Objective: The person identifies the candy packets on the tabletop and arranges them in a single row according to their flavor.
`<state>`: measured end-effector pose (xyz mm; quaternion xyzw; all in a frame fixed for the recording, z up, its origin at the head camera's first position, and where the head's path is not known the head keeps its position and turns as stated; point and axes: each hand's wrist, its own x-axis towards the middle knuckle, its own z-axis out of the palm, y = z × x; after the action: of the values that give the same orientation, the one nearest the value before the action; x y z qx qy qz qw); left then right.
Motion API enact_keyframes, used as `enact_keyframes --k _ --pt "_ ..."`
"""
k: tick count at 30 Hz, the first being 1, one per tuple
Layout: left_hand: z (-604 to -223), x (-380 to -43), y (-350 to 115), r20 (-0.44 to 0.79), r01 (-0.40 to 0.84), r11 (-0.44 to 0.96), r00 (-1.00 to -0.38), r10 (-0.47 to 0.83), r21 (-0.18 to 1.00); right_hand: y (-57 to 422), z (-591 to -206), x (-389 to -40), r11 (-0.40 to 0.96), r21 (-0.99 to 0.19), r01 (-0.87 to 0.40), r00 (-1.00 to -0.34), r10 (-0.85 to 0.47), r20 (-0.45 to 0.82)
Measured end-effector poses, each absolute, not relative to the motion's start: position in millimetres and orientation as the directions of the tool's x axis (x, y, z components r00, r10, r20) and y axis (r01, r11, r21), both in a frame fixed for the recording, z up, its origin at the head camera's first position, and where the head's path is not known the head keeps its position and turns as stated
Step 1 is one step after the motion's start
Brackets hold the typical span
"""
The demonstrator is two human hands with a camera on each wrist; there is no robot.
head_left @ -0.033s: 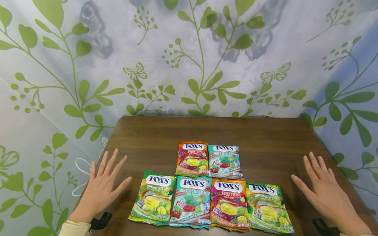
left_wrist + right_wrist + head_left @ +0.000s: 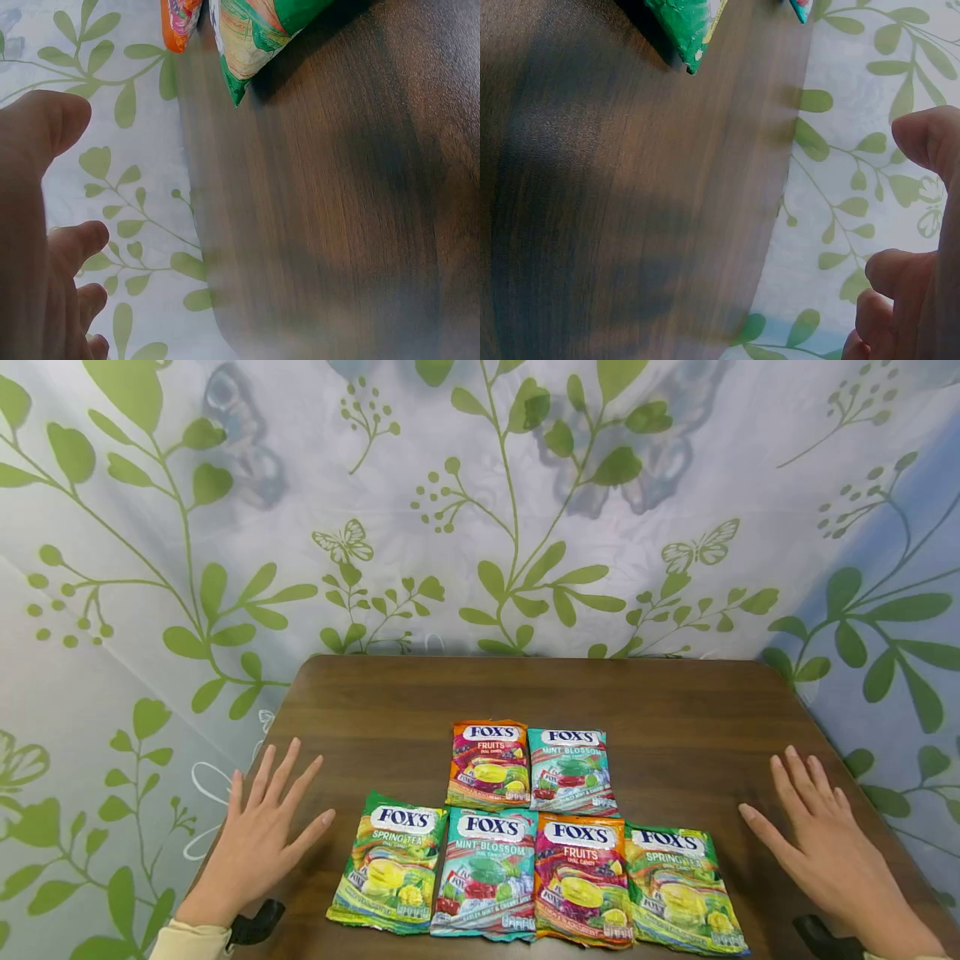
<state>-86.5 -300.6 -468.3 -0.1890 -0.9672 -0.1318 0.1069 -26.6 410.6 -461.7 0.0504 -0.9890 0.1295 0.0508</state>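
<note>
Several Fox's candy bags lie face up on a brown table. In the back row, an orange Fruits bag [image 2: 489, 766] sits beside a teal Mint Blossom bag [image 2: 573, 772]. The front row runs from a green Spring Tea bag [image 2: 388, 864] through a Mint Blossom bag [image 2: 483, 875] and a Fruits bag [image 2: 583, 881] to another Spring Tea bag [image 2: 684, 889]. My left hand [image 2: 258, 839], fingers spread and holding nothing, is left of the nearest Spring Tea bag. To the right of the other one, my right hand [image 2: 825, 843] is likewise spread and holds nothing.
The wooden table [image 2: 660, 693] has rounded far corners. Behind it and at both sides hangs a pale cloth [image 2: 420, 452] printed with green leaves and butterflies. A dark strap [image 2: 257, 922] is at the left wrist, another dark strap [image 2: 825, 937] at the right.
</note>
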Motion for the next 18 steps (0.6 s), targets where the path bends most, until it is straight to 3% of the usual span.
enact_keyframes --k 11,18 --pt "-470 -91 -299 0.262 0.431 0.875 -0.890 0.372 0.221 402 -455 -12 0.962 -0.237 -0.138 -0.985 -0.108 0.135" --pt "-469 -96 -296 0.275 0.447 0.847 -0.886 0.375 0.286 378 -433 -26 0.957 -0.256 -0.134 -0.987 -0.106 0.121"
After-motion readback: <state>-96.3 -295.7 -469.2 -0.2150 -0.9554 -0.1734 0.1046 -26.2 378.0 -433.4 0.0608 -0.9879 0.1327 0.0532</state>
